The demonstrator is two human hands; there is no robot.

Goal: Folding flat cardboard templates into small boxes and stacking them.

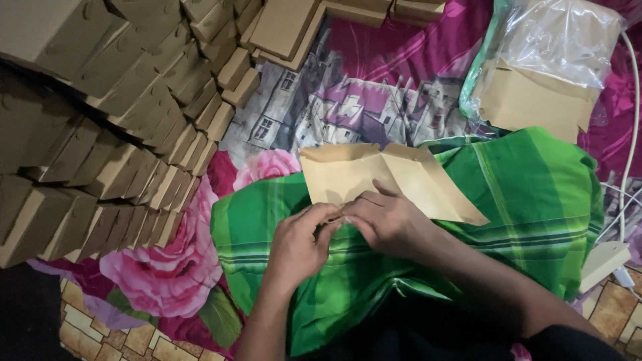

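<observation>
Left hand [299, 242] and right hand [386, 220] pinching flat brown card [374, 177] over green cloth [535, 194], folding barely begun. Folded boxes [120, 120] stacked left; more blanks in bag [542, 73].

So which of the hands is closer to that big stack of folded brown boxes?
Left. The left hand lies on the side towards the stacked boxes, though apart from them; the right hand is farther away, resting on the flat brown cardboard piece.

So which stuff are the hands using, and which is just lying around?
In use:
left hand
right hand
flat brown card, held by both
green cloth under it

Lying about:
folded boxes
plastic bag of card
white cable
flowered sheet
</observation>
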